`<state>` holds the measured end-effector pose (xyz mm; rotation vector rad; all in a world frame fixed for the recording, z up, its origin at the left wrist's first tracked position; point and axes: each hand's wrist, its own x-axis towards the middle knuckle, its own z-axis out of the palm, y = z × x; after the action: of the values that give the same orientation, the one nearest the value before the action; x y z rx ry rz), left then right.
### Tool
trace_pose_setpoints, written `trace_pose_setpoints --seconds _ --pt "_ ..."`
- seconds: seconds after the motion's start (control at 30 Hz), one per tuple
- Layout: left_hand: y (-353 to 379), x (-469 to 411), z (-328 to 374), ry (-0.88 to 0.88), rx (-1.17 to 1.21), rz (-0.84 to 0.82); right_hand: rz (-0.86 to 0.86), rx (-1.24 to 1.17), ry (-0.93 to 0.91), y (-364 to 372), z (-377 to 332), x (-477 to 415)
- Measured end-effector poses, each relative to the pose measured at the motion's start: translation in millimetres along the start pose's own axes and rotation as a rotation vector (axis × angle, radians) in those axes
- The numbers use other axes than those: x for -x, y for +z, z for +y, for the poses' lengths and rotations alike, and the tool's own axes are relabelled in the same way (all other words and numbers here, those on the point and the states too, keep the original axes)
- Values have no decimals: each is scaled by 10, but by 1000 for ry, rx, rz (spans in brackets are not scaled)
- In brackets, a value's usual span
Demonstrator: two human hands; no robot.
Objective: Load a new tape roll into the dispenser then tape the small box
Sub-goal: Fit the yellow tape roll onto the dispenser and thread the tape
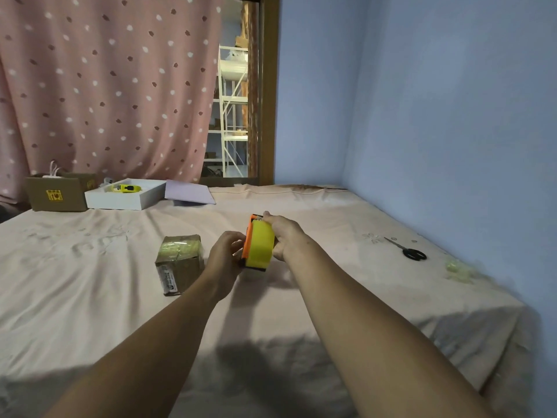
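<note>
Both hands hold an orange tape dispenser (247,241) with a yellow tape roll (262,245) seated in it, lifted a little above the bed in the middle of the view. My left hand (227,251) grips the dispenser's left side. On the right side, my right hand (283,233) wraps over the roll, its fingers at the dispenser's far top end. The small cardboard box (180,262), its top covered in yellowish tape, sits on the bed just left of my left hand, not touched.
Black scissors (413,251) lie at the right, with crumpled tape scraps (458,268) near the bed's right edge. At the far left stand a brown carton (57,193), a white tray (126,200) holding a yellow item, and a lilac sheet (188,193). Blue walls bound the right.
</note>
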<state>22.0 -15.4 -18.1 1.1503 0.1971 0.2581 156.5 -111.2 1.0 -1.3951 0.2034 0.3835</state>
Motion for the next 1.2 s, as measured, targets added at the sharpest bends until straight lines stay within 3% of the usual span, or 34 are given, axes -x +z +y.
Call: trace_pose_setpoints --seconds 0.17,0.27,0.4,0.57,0.83,1.03,1.2 --pt "212 6 -1 31 -148 -259 57 61 -60 -60 -211 658" --pt "256 -4 6 65 -162 -173 78 212 -140 -150 -333 856" --pt "235 -81 -35 90 -119 -103 127 631 -382 -226 -440 915" --pt "167 -117 -73 114 -116 -150 -35 761 -389 -337 -532 879" --pt "158 -89 -35 104 -133 -177 -35 918 -425 -370 -559 857" --pt "176 -157 -37 118 -136 -143 63 1336 -742 -312 -562 1003" --pt "191 -178 -8 136 -173 -103 96 1354 -810 -326 -520 1007"
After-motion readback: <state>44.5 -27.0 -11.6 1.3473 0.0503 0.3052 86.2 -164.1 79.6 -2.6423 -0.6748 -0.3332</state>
